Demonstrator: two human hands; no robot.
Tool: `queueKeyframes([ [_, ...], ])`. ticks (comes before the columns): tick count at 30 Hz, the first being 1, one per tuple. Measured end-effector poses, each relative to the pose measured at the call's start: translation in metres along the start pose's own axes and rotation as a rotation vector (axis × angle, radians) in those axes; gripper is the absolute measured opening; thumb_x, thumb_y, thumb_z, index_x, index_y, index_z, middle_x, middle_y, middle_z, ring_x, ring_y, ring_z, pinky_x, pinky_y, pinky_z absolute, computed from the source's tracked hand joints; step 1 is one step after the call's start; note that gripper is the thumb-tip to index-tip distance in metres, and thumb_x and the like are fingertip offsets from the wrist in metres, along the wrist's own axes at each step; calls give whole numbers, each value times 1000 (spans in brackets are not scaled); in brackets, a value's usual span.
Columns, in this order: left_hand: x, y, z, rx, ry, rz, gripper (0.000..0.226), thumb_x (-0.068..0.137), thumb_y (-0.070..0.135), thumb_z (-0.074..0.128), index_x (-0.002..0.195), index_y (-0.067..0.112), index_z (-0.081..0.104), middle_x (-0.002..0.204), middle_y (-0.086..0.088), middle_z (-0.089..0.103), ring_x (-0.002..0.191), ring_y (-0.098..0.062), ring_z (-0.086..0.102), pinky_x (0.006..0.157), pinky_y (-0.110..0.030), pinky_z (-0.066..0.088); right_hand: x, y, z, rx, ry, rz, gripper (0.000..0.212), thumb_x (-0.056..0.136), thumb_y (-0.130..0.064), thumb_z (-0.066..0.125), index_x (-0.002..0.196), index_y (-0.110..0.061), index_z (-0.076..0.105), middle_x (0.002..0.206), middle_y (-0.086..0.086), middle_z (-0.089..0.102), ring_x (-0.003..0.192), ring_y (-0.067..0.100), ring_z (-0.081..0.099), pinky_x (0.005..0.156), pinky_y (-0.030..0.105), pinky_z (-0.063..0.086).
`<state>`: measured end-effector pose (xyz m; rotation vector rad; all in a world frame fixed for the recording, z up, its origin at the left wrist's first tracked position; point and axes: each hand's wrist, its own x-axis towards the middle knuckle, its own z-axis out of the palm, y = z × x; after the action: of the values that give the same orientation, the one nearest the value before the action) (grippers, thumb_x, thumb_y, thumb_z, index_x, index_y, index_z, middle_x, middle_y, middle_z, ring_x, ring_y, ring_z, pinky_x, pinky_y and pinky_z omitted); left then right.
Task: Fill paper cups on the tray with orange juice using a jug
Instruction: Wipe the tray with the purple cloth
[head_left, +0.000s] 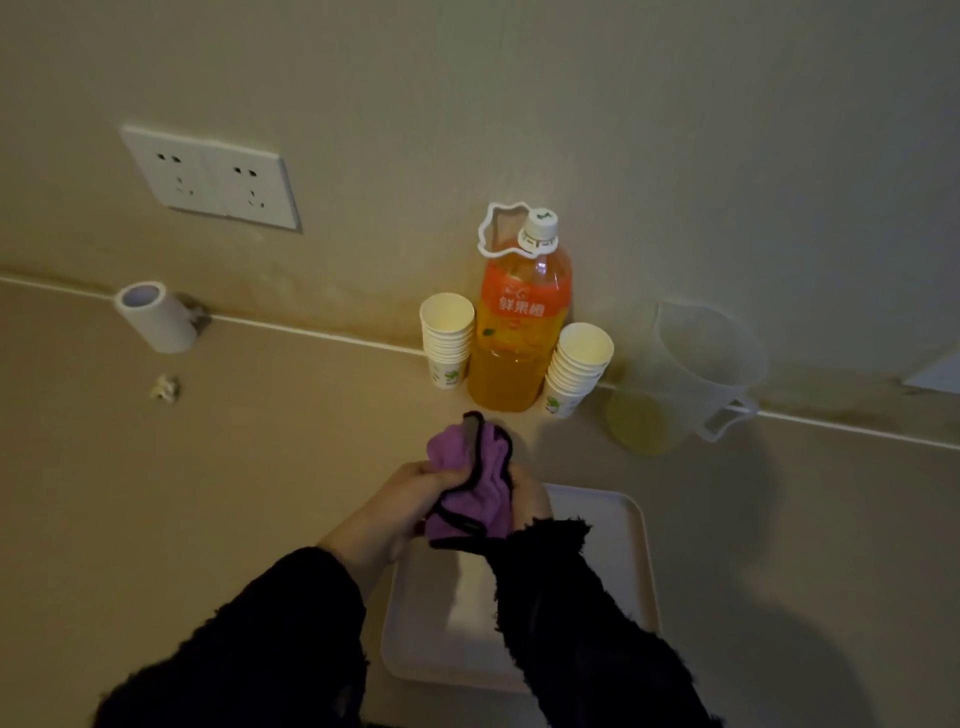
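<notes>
Clear plastic jug upright, handle pointing right

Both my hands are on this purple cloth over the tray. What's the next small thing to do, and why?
Probably set the cloth down beside the tray. Your left hand and right hand both grip it, so neither is free; the tray holds no cups yet, and two cup stacks stand by the bottle.

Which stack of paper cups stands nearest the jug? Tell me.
The stack right of the juice bottle, next to the jug; the other stack stands left of the bottle, farther away.
</notes>
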<state>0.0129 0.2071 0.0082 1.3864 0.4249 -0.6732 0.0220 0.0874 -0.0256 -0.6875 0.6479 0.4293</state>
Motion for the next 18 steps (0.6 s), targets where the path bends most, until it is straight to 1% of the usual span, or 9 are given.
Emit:
queueKeyframes([
  [2, 8, 5, -15, -129, 101, -6, 17, 91, 16, 57, 95, 1, 65, 73, -7, 71, 57, -14, 67, 50, -17, 51, 1, 9, 11, -68, -20, 64, 41, 96, -33, 40, 105, -3, 66, 102, 17, 68, 99, 30, 63, 93, 40, 49],
  [3, 13, 9, -25, -158, 136, -11, 16, 91, 13, 55, 94, 0, 65, 74, -10, 70, 57, -17, 66, 53, -20, 52, 3, 12, 14, -161, -5, 93, 41, 96, -38, 42, 110, -6, 62, 107, 14, 66, 101, 29, 60, 93, 40, 48],
  [6, 26, 28, -59, -132, 220, 48, 14, 87, -3, 49, 85, 1, 62, 63, -9, 67, 51, -17, 64, 49, -22, 52, 2, 5, 20, -442, 66, 137, 21, 99, -32, 44, 100, -17, 58, 99, 3, 63, 88, 19, 59, 77, 32, 47],
  [9, 47, 58, -94, -132, 287, 104, 16, 87, -5, 45, 89, 5, 58, 57, -7, 65, 47, -15, 63, 42, -20, 50, 7, -2, 22, -518, 49, 178, 17, 99, -29, 45, 101, -19, 58, 99, -3, 64, 89, 16, 60, 84, 32, 45],
  [12, 80, 83, -127, -60, 319, 174, 28, 87, -2, 52, 115, 1, 54, 89, -15, 69, 74, -24, 66, 57, -26, 54, 15, -9, 25, -579, 71, 184, 14, 98, -27, 46, 94, -20, 57, 100, -3, 63, 92, 18, 58, 89, 33, 42],
  [13, 92, 85, -138, 104, 362, 201, 46, 86, 0, 57, 130, 2, 45, 111, -18, 62, 93, -29, 62, 70, -32, 53, 20, -12, 24, -602, 81, 185, 14, 99, -26, 46, 92, -20, 57, 101, -2, 62, 92, 18, 58, 89, 34, 42],
  [15, 104, 82, -152, 757, 571, 199, 74, 87, 14, 61, 148, 13, 21, 137, -21, 42, 121, -37, 46, 94, -44, 42, 28, -17, 21, -638, 94, 168, 17, 100, -25, 44, 88, -21, 56, 92, -5, 66, 80, 13, 61, 80, 30, 45],
  [16, 106, 75, -152, 1063, 666, 233, 74, 87, 21, 58, 150, 20, 19, 144, -21, 34, 128, -40, 38, 100, -49, 35, 30, -21, 22, -602, 109, 159, 19, 100, -23, 41, 87, -21, 54, 82, -7, 68, 70, 10, 62, 72, 27, 45],
  [18, 111, 53, -142, 1348, 649, 313, 65, 88, 26, 51, 147, 30, 24, 152, -18, 20, 134, -40, 28, 104, -54, 30, 36, -27, 20, -579, 194, 47, 16, 100, -16, 42, 88, -20, 52, 69, -6, 66, 58, 8, 61, 61, 24, 45],
])
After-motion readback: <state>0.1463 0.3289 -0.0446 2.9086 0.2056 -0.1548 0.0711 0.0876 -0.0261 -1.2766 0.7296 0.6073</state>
